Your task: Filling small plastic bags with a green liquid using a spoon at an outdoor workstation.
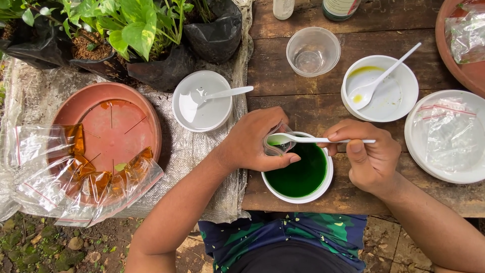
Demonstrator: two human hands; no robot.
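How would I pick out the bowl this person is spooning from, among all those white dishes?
Start at the wooden table and find its near edge, just in front of the person. The white bowl sits there between the left hand and the right hand, under a white plastic spoon. It alone is filled with dark green liquid; the other white dishes are nearly empty.

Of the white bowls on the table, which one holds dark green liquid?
The white bowl nearest the person, under the left hand and right hand. The other white bowls hold no green pool: one looks whitish, another has yellow-green smears.
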